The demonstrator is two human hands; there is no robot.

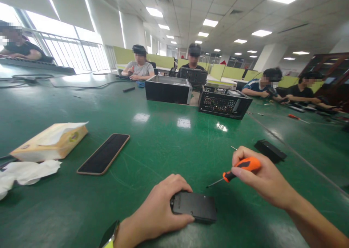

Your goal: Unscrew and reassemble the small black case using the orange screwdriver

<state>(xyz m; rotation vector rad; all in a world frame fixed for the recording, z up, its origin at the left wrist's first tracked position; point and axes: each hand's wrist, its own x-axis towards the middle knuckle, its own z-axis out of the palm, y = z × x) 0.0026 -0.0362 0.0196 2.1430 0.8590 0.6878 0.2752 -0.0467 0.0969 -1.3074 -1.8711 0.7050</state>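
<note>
My left hand point(158, 210) grips the left end of a small flat black box point(195, 206) that lies on the green table point(169, 142) near the front edge. My right hand point(259, 177) is closed round the orange handle of a screwdriver point(240, 168). Its thin shaft points down and left, with the tip just above the table, a little beyond the box and apart from it. A watch shows on my left wrist.
A phone point(105, 153) lies face down to the left, beside a tissue box point(51, 140) and crumpled tissue point(27, 171). A second black part point(269, 150) lies beyond my right hand. Two open computer cases point(225, 102) stand mid-table. Several people sit along the far side.
</note>
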